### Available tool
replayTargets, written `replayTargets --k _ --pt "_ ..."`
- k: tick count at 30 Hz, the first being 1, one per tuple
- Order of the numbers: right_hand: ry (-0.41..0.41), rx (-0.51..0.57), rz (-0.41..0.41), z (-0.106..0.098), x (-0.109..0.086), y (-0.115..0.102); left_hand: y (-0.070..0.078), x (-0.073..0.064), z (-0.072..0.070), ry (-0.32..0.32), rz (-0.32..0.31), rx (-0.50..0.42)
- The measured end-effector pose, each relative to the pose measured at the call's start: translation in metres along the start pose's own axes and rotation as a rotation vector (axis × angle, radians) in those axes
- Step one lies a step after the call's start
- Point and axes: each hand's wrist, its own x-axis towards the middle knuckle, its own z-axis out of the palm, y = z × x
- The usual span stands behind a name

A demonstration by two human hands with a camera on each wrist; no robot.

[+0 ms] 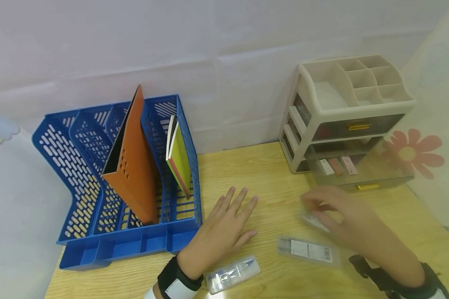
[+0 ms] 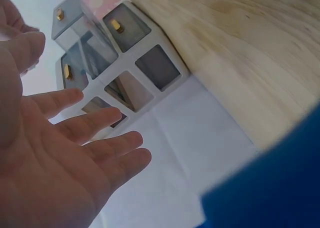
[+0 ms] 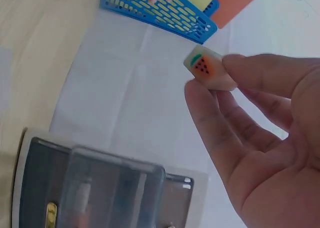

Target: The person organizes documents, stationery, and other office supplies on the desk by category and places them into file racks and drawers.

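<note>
My right hand (image 1: 344, 214) is blurred in the head view. In the right wrist view its thumb and fingertips pinch a small pale eraser (image 3: 206, 68) with a watermelon-slice picture. Below that hand lies a partly hidden clear case (image 1: 316, 222), and nearer me a clear case with a white barcode label (image 1: 310, 250). A pulled-out see-through drawer (image 1: 385, 182) behind the hand holds a white, a brown and a pink small block (image 1: 349, 165). My left hand (image 1: 222, 230) hovers or rests, fingers extended, beside a clear pen case (image 1: 233, 274); contact with the table is unclear.
A blue file rack (image 1: 183, 224) stands at the left with an orange folder (image 1: 132, 166) and thin books (image 1: 180, 162) in it. A cream drawer unit (image 1: 307, 124) with top compartments stands at the back right. White cloth (image 1: 243, 91) hangs behind the wooden table (image 1: 243, 166).
</note>
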Motion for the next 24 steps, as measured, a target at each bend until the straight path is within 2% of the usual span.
replayTargets --k 6,13,24 --pt "0.052 -0.017 -0.008 -0.023 -0.003 0.009 -0.003 -0.005 0.001 0.009 0.018 0.029" --pt "-0.010 -0.176 0.133 -0.049 -0.003 0.016 -0.005 -0.012 0.000 0.023 0.031 0.070" --pt "-0.004 -0.236 0.143 -0.076 0.008 0.044 -0.005 -0.024 0.004 -0.014 0.069 0.115"
